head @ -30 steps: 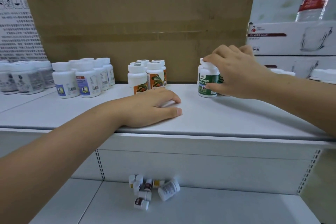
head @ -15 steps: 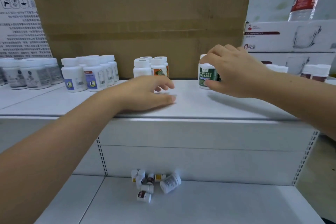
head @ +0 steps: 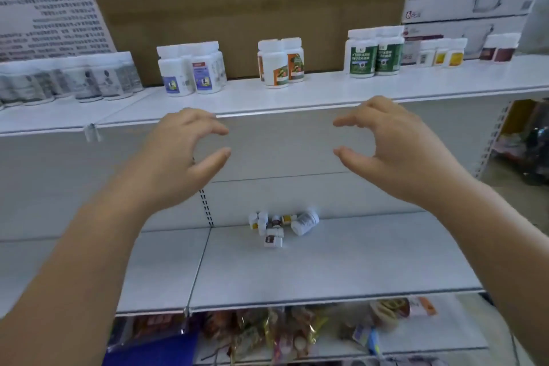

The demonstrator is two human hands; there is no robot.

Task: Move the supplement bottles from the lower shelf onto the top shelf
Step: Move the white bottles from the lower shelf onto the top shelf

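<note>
Smooth white plastic supplement bottles [head: 304,222] lie on the matt, painted-metal lower shelf [head: 326,264]. The top shelf [head: 326,92] shows a glossier white finish, with a matt brown cardboard box [head: 243,3] behind. Crinkled, shiny foil packets [head: 282,333] sit nearest.

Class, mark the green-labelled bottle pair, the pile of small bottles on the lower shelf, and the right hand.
green-labelled bottle pair [head: 363,58]: head view, left bottle's label.
pile of small bottles [head: 304,222]: head view, largest bottle's side.
right hand [head: 398,145]: head view, back of hand.
</note>
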